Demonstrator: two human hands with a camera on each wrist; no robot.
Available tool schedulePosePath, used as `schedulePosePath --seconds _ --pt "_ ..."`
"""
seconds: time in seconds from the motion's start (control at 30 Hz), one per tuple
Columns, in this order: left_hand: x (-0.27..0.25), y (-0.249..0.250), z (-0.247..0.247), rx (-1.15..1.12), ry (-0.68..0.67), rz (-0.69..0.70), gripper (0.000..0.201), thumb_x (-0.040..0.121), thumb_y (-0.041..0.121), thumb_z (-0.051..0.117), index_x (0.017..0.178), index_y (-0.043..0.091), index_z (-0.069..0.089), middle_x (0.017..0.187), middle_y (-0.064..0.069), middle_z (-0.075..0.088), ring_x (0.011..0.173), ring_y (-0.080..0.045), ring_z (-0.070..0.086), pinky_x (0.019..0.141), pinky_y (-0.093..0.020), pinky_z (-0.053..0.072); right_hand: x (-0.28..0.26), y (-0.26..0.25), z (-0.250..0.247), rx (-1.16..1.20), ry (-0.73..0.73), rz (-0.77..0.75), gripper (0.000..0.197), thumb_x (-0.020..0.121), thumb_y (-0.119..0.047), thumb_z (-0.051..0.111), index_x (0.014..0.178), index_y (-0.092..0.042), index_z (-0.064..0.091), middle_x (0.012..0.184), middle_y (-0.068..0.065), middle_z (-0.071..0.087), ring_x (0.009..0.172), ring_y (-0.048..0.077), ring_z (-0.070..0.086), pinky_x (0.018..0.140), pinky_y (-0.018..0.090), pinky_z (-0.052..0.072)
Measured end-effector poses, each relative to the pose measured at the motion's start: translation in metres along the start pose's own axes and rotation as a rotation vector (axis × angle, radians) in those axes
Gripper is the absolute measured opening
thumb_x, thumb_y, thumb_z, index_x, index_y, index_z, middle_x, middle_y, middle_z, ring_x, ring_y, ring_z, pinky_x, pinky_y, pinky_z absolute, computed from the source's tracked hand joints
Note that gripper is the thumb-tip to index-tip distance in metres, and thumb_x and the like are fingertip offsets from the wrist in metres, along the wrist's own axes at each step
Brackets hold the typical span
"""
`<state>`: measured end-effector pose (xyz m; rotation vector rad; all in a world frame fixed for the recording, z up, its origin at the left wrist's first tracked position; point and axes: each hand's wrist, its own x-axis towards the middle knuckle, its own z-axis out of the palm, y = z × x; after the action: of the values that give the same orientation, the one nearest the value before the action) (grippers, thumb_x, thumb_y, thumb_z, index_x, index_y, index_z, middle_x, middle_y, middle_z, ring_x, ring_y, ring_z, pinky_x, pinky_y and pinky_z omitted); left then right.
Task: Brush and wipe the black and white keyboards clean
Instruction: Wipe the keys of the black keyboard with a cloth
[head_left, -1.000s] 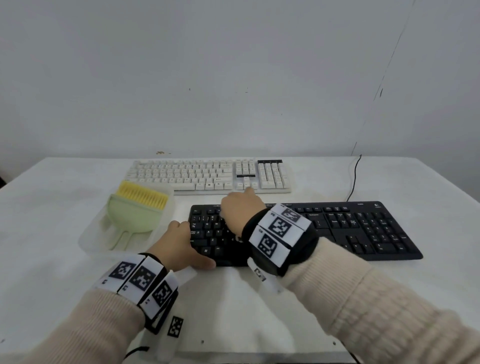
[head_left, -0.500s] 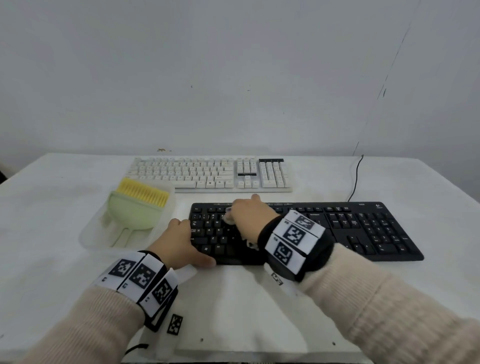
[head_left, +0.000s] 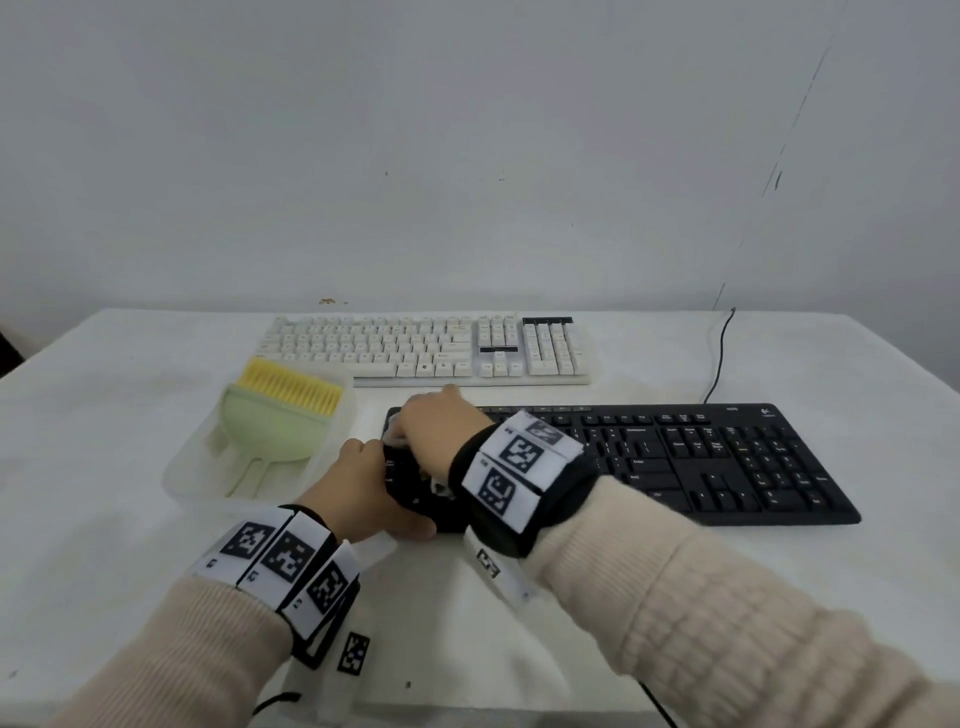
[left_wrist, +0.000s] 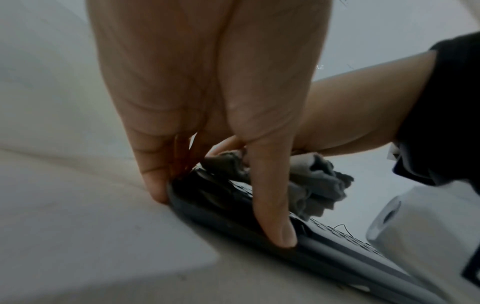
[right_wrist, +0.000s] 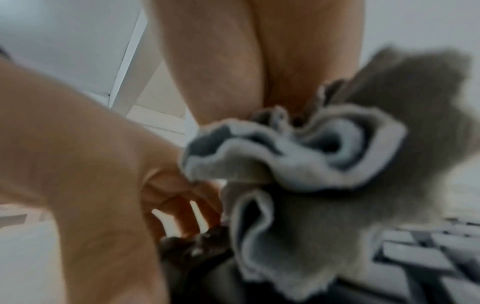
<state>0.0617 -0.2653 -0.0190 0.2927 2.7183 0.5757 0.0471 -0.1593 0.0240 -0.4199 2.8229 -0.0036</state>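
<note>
The black keyboard (head_left: 701, 462) lies on the white table in front of the white keyboard (head_left: 415, 348). My left hand (head_left: 371, 486) grips the black keyboard's near-left corner, thumb (left_wrist: 272, 205) on the front edge and fingers (left_wrist: 153, 181) round the left end. My right hand (head_left: 436, 423) holds a bunched grey cloth (right_wrist: 311, 164) against the far-left keys, right beside the left hand. The same cloth (left_wrist: 317, 185) shows folded under the right palm in the left wrist view. The leftmost keys are hidden under both hands.
A clear plastic tray (head_left: 192, 478) left of the black keyboard holds a green brush with yellow bristles (head_left: 275, 421). A black cable (head_left: 719, 358) runs from the black keyboard's far right up the wall. White table (head_left: 104, 545) extends around.
My right hand with the cloth has slid left along the black keyboard's far rows to its left end. The left hand has kept its hold on the corner.
</note>
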Motion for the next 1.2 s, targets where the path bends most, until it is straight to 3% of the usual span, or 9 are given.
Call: schedulePosePath --seconds 0.1,0.17,0.27,0.47,0.7,0.77,0.83,1.0,1.2 --pt "0.0 0.0 -0.001 -0.034 -0.001 -0.001 0.045 0.051 0.041 0.074 0.081 0.026 0.045 0.093 -0.002 0.056 0.088 -0.017 0.045 0.058 -0.021 0.034 -0.006 0.0 0.012 -0.108 0.073 -0.038 0.033 0.093 -0.003 0.039 0.118 -0.011 0.059 0.116 0.009 0.052 0.114 0.034 0.039 0.079 0.033 0.034" --pt "-0.001 -0.001 -0.001 -0.056 0.002 0.001 0.042 0.043 0.045 0.068 0.074 0.029 0.044 0.091 -0.002 0.055 0.089 -0.017 0.045 0.059 -0.022 0.034 -0.011 0.007 0.014 -0.08 0.102 -0.004 0.02 0.093 -0.003 0.039 0.094 -0.007 0.058 0.098 0.007 0.051 0.115 0.034 0.039 0.077 0.033 0.034" --pt "-0.003 -0.002 -0.001 -0.123 0.008 -0.008 0.05 0.046 0.041 0.08 0.081 0.028 0.047 0.095 0.0 0.05 0.092 -0.016 0.046 0.066 -0.024 0.04 -0.018 0.031 0.014 0.006 0.086 0.088 0.031 0.092 -0.003 0.04 0.063 -0.012 0.031 0.07 0.002 0.032 0.11 0.033 0.041 0.081 0.035 0.039" --pt "-0.005 -0.004 0.0 -0.098 0.011 -0.04 0.075 0.061 0.036 0.085 0.12 0.018 0.043 0.111 0.002 0.037 0.098 -0.011 0.043 0.085 -0.026 0.04 -0.033 0.074 0.011 0.06 0.023 0.222 0.033 0.091 -0.008 0.04 0.06 -0.015 0.032 0.066 0.003 0.038 0.092 0.026 0.035 0.087 0.037 0.044" --pt "-0.007 -0.003 -0.001 -0.072 0.012 -0.058 0.082 0.062 0.039 0.084 0.128 0.016 0.041 0.114 0.002 0.036 0.102 -0.012 0.042 0.092 -0.026 0.04 -0.051 0.102 -0.002 0.042 -0.019 0.251 0.021 0.073 0.004 0.035 0.079 -0.014 0.045 0.076 0.002 0.045 0.076 0.022 0.042 0.047 0.016 0.029" --pt "-0.006 -0.003 -0.001 -0.072 0.012 -0.057 0.083 0.061 0.039 0.085 0.128 0.015 0.041 0.114 0.002 0.037 0.102 -0.013 0.042 0.093 -0.028 0.041 -0.046 0.098 0.001 0.043 -0.014 0.253 0.029 0.052 -0.002 0.026 0.069 -0.018 0.042 0.074 -0.001 0.041 0.072 0.021 0.037 0.061 0.018 0.032" --pt "-0.006 -0.003 -0.002 -0.069 0.011 -0.058 0.081 0.061 0.039 0.085 0.126 0.015 0.042 0.114 0.001 0.037 0.103 -0.014 0.043 0.093 -0.028 0.042 -0.042 0.093 0.012 0.092 0.006 0.22 0.028 0.058 0.003 0.029 0.066 -0.021 0.04 0.081 0.0 0.042 0.084 0.021 0.034 0.076 0.029 0.04" --pt "-0.006 -0.004 -0.002 -0.063 0.015 -0.057 0.079 0.059 0.041 0.085 0.123 0.015 0.044 0.113 0.001 0.04 0.104 -0.015 0.045 0.094 -0.031 0.043 -0.05 0.107 0.034 0.036 0.119 0.184 0.031 0.083 0.005 0.044 0.067 -0.02 0.036 0.097 0.006 0.046 0.098 0.028 0.039 0.077 0.035 0.041" --pt "-0.006 -0.003 -0.001 -0.066 0.011 -0.065 0.081 0.061 0.039 0.084 0.127 0.016 0.043 0.116 0.0 0.039 0.107 -0.015 0.044 0.094 -0.029 0.041 -0.069 0.145 0.03 0.07 0.076 0.389 0.021 0.074 0.0 0.034 0.061 -0.016 0.031 0.065 -0.002 0.034 0.082 0.019 0.032 0.067 0.029 0.037"
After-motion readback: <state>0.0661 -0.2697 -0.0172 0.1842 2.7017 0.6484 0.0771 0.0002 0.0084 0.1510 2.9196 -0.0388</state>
